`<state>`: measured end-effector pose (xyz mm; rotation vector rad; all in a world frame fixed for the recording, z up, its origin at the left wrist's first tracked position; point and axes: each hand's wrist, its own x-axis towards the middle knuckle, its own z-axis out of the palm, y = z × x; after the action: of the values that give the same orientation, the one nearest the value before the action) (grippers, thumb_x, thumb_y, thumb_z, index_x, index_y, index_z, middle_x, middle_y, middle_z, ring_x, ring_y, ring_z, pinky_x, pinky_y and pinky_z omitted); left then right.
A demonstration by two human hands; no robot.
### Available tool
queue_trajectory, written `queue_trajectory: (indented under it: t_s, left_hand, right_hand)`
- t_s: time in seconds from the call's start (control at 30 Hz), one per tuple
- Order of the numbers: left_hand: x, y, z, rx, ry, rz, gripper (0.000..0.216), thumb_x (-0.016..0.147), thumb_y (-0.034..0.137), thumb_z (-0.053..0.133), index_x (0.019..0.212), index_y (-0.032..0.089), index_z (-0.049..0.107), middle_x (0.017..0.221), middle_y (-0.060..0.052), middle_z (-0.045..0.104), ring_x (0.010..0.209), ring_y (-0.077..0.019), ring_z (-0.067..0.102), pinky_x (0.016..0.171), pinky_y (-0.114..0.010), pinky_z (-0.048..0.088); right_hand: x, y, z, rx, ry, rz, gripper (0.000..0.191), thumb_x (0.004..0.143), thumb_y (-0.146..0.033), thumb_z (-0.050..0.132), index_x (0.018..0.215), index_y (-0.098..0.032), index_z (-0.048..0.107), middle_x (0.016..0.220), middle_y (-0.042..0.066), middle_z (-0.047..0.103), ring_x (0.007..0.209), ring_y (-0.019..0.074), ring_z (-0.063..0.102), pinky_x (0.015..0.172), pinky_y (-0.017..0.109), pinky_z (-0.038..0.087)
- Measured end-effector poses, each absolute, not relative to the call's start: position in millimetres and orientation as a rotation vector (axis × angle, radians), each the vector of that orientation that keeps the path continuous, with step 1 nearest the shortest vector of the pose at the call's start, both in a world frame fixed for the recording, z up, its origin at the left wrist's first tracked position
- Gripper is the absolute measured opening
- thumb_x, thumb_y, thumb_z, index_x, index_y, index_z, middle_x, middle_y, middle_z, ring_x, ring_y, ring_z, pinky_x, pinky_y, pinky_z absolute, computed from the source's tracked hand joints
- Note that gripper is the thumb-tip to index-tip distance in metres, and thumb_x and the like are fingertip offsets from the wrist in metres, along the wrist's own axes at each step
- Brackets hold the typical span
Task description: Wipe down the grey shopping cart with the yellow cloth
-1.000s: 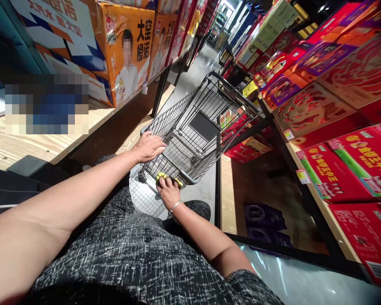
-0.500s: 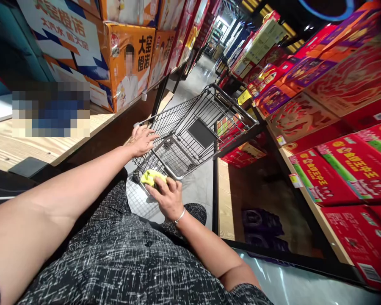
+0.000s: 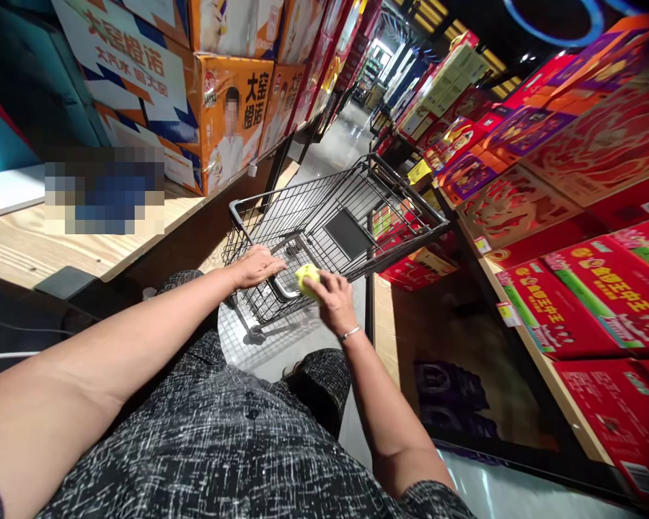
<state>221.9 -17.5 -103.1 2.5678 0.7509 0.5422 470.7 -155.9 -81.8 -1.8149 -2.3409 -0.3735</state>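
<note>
A grey wire shopping cart (image 3: pixel 303 189) stands at an angle before me, its near end toward my legs. My left hand (image 3: pixel 257 267) lies over the near rim of the cart, the fingers close together and bent over the bar. My right hand (image 3: pixel 336 299) is closed on a bright yellow cloth (image 3: pixel 307 280), bunched up beside the near right corner of the rim. The cloth appears to touch the bar there. A dark panel (image 3: pixel 349 234) is fixed inside the wire basket, which holds no goods that I can see.
Orange and white cartons (image 3: pixel 232 119) are stacked on a wooden shelf (image 3: pixel 86 249) at left. Red gift boxes (image 3: pixel 589 288) fill the right shelf (image 3: pixel 386 324), with dark purple packs (image 3: pixel 451 389) underneath. The aisle floor (image 3: pixel 335 140) runs away behind the cart.
My right hand has moved right and up with the yellow cloth, along the cart's near rim. My left hand has slid right and down onto the near bar, its fingers closing from a spread pose.
</note>
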Motion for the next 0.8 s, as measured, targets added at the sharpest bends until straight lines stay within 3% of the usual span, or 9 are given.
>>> queue_trajectory:
  t_s: [0.17,0.33,0.4,0.5,0.6,0.7,0.8]
  left_hand:
    - [218,-4,-99,2.434,0.704,0.466,0.058,0.1,0.049,0.018,0.109,0.028,0.071,0.086,0.0,0.075,0.095,-0.0198,0.065,0.104,-0.039,0.029]
    - [214,1,-96,2.299,0.744,0.498,0.063,0.1,0.055,0.014,0.118,0.027,0.067,0.091,0.0,0.077,0.105,-0.0203,0.066,0.107,-0.043,0.027]
    - [211,3,-94,2.23,0.749,0.522,0.071,0.098,0.063,0.012,0.118,0.024,0.068,0.091,-0.002,0.077,0.103,-0.0221,0.067,0.106,-0.045,0.031]
    - [207,9,-91,2.039,0.707,0.584,0.086,0.092,0.075,0.01,0.113,0.019,0.072,0.09,-0.007,0.077,0.096,-0.0242,0.069,0.098,-0.042,0.044]
    - [204,16,-90,1.895,0.71,0.613,0.094,0.09,0.08,0.008,0.112,0.015,0.072,0.09,-0.01,0.077,0.094,-0.0259,0.069,0.095,-0.042,0.049]
    - [202,21,-91,1.906,0.754,0.615,0.097,0.088,0.081,0.006,0.111,0.015,0.073,0.091,-0.011,0.077,0.096,-0.027,0.069,0.099,-0.045,0.047]
    - [202,24,-95,1.945,0.798,0.633,0.097,0.088,0.083,0.009,0.109,0.015,0.074,0.088,-0.011,0.077,0.096,-0.0276,0.069,0.1,-0.045,0.046]
  right_hand:
    - [533,-116,-79,-2.146,-1.822,-0.354,0.065,0.078,-0.001,0.051,0.136,-0.031,0.056,0.139,0.01,0.044,0.114,0.0264,0.04,0.091,0.041,0.039]
    - [467,-124,-125,-1.998,-1.593,-0.325,0.07,0.072,0.0,0.053,0.141,-0.01,0.047,0.141,0.019,0.032,0.126,0.0275,0.034,0.103,0.04,0.037]
    - [423,-139,-144,-1.812,-1.776,-0.327,0.064,0.075,-0.005,0.057,0.138,-0.016,0.052,0.143,0.016,0.032,0.127,0.0274,0.033,0.103,0.039,0.039]
    - [376,-154,-159,-1.66,-2.102,-0.305,0.05,0.087,-0.019,0.06,0.133,-0.039,0.057,0.142,0.006,0.04,0.126,0.0258,0.035,0.104,0.041,0.037]
    - [359,-154,-166,-1.603,-2.374,-0.263,0.048,0.095,-0.03,0.055,0.135,-0.056,0.048,0.144,-0.003,0.045,0.128,0.0257,0.034,0.107,0.047,0.031]
    - [360,-148,-186,-1.571,-2.584,-0.175,0.051,0.097,-0.032,0.053,0.14,-0.057,0.041,0.148,-0.004,0.045,0.126,0.0256,0.035,0.107,0.049,0.029]
    - [366,-146,-219,-1.558,-2.74,-0.065,0.047,0.097,-0.03,0.052,0.138,-0.053,0.045,0.148,-0.002,0.045,0.121,0.0243,0.039,0.101,0.047,0.034]
